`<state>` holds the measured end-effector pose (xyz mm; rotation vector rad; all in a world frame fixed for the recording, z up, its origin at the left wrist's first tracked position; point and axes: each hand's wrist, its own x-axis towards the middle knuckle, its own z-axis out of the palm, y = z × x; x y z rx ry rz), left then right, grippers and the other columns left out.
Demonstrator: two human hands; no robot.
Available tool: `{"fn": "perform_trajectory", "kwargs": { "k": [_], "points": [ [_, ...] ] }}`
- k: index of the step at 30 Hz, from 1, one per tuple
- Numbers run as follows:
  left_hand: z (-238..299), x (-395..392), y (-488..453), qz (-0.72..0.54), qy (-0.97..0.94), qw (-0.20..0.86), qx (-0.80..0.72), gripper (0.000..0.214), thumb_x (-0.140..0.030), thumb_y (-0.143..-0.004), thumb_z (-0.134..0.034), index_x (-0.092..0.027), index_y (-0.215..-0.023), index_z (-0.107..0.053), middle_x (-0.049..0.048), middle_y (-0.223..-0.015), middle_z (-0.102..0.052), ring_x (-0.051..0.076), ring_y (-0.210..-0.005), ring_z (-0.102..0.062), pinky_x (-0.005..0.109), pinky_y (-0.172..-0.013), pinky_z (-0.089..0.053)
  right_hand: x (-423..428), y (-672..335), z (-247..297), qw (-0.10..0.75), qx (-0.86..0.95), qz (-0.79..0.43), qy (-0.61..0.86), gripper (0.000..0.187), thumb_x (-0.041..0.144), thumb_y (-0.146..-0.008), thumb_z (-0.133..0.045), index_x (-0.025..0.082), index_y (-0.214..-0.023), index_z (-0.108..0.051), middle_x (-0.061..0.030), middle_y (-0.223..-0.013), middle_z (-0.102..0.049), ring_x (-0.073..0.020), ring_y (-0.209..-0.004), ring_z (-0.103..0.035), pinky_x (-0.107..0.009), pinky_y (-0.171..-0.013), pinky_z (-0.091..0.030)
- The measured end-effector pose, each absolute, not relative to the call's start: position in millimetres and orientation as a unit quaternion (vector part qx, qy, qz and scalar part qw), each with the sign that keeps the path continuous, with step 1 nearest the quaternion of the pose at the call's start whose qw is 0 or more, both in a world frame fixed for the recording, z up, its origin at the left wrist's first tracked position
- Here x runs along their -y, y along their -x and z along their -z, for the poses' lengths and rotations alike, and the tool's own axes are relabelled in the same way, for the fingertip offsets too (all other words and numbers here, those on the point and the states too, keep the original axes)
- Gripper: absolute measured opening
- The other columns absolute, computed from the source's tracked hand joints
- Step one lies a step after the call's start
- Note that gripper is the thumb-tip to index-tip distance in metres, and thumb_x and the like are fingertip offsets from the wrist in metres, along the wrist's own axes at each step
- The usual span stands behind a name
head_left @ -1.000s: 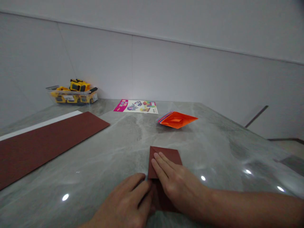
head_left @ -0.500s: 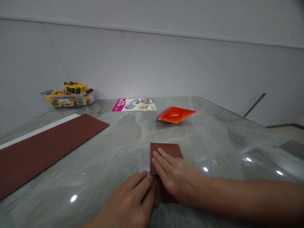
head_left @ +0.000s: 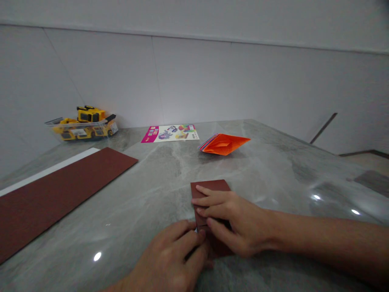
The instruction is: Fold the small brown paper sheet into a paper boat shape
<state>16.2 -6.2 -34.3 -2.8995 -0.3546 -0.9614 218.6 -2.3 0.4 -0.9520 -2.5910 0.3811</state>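
A folded piece of brown paper (head_left: 212,185) lies on the grey marbled table in front of me. My right hand (head_left: 232,217) rests flat on it from the right, fingers spread across its upper and middle part. Along the paper's lower left edge, my left hand (head_left: 179,251) has its fingers closed, thumb and fingertips pinching the paper near a fold. A small pale strip shows at the fold beside the left fingertips. Part of the paper is hidden under both hands.
Orange folded paper boats, nested with other colours (head_left: 226,144), sit beyond the paper. A printed booklet (head_left: 170,133) lies farther back. At left are large brown sheets (head_left: 69,190) over a white one, and a clear tray (head_left: 57,123) with yellow toy trucks (head_left: 89,115).
My right fingers have spread apart and the thumb has moved out to the paper's middle. The left fingertips have shifted slightly right along the fold. The view has tilted a little.
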Motion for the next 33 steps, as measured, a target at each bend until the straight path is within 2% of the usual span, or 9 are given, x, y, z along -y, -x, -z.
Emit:
{"fn": "perform_trajectory", "kwargs": {
  "k": [2, 3, 5, 8, 10, 15, 22, 27, 33],
  "points": [
    [35, 5, -18, 0.312, 0.943, 0.023, 0.115, 0.018, -0.018, -0.092, -0.049, -0.015, -0.086, -0.064, 0.0035, -0.077, -0.066, 0.016, -0.083, -0.065, 0.028, -0.075, -0.058, -1, -218, 4, 0.230, 0.884, -0.161, 0.375, 0.028, 0.011, -0.088, -0.043, 0.015, -0.084, -0.071, -0.0085, -0.118, -0.065, -0.0195, -0.115, -0.058, -0.036, -0.105, -0.041],
    [35, 5, -18, 0.312, 0.943, 0.019, 0.117, 0.017, -0.019, -0.092, -0.049, -0.015, -0.086, -0.064, 0.0030, -0.076, -0.066, 0.016, -0.083, -0.065, 0.028, -0.075, -0.058, -2, -217, 7, 0.241, 0.870, -0.162, 0.397, 0.025, 0.013, -0.088, -0.046, 0.015, -0.082, -0.070, -0.0086, -0.124, -0.062, -0.0198, -0.117, -0.056, -0.035, -0.103, -0.043],
    [35, 5, -16, 0.311, 0.944, 0.015, 0.112, 0.016, -0.019, -0.092, -0.049, -0.015, -0.088, -0.064, 0.0025, -0.075, -0.066, 0.015, -0.082, -0.065, 0.027, -0.075, -0.058, -3, -216, 12, 0.234, 0.855, -0.152, 0.438, 0.021, 0.016, -0.086, -0.053, 0.014, -0.100, -0.069, -0.0115, -0.137, -0.051, -0.0228, -0.126, -0.048, -0.036, -0.104, -0.042],
    [33, 5, -12, 0.313, 0.943, 0.014, 0.110, 0.017, -0.021, -0.093, -0.049, -0.014, -0.092, -0.065, 0.0031, -0.078, -0.066, 0.015, -0.082, -0.065, 0.026, -0.074, -0.058, -3, -217, 15, 0.180, 0.851, -0.137, 0.474, 0.052, 0.022, -0.085, -0.054, 0.009, -0.136, -0.046, -0.0174, -0.146, -0.038, -0.0275, -0.136, -0.034, -0.046, -0.110, -0.033],
    [32, 5, -9, 0.305, 0.944, 0.011, 0.125, 0.018, -0.022, -0.093, -0.048, -0.014, -0.094, -0.065, 0.0042, -0.081, -0.066, 0.015, -0.083, -0.064, 0.025, -0.073, -0.058, -2, -218, 16, 0.152, 0.856, -0.132, 0.476, 0.059, 0.024, -0.087, -0.051, 0.006, -0.142, -0.036, -0.0183, -0.148, -0.033, -0.0279, -0.139, -0.028, -0.049, -0.113, -0.026],
    [30, 8, -10, 0.297, 0.937, 0.029, 0.181, 0.020, -0.030, -0.091, -0.052, -0.014, -0.089, -0.065, 0.0056, -0.080, -0.063, 0.019, -0.082, -0.060, 0.031, -0.069, -0.056, 0, -217, 13, 0.127, 0.871, -0.124, 0.458, 0.057, 0.024, -0.091, -0.042, 0.002, -0.143, -0.031, -0.0192, -0.149, -0.030, -0.0266, -0.140, -0.023, -0.048, -0.115, -0.023],
    [33, 9, -10, 0.270, 0.940, 0.011, 0.208, 0.024, -0.031, -0.091, -0.053, -0.015, -0.075, -0.062, 0.0039, -0.070, -0.056, 0.015, -0.066, -0.050, 0.026, -0.054, -0.046, 3, -209, 10, 0.104, 0.889, -0.089, 0.438, 0.052, 0.020, -0.093, -0.036, -0.001, -0.141, -0.035, -0.0220, -0.148, -0.030, -0.0274, -0.141, -0.021, -0.048, -0.114, -0.026],
    [35, 11, -10, 0.278, 0.936, 0.013, 0.216, 0.028, -0.033, -0.092, -0.050, -0.016, -0.074, -0.062, 0.0035, -0.069, -0.055, 0.014, -0.064, -0.049, 0.026, -0.053, -0.044, 3, -209, 11, 0.095, 0.897, -0.087, 0.423, 0.052, 0.021, -0.094, -0.037, -0.003, -0.140, -0.034, -0.0246, -0.147, -0.030, -0.0289, -0.141, -0.020, -0.048, -0.114, -0.024],
    [34, 17, -10, 0.290, 0.936, 0.038, 0.195, 0.030, -0.037, -0.092, -0.047, -0.016, -0.076, -0.062, 0.0028, -0.065, -0.056, 0.015, -0.058, -0.048, 0.027, -0.051, -0.043, 10, -212, 5, 0.084, 0.896, -0.129, 0.416, 0.056, 0.020, -0.092, -0.040, 0.000, -0.144, -0.029, -0.0213, -0.150, -0.027, -0.0266, -0.142, -0.018, -0.046, -0.116, -0.022]
  ]
}}
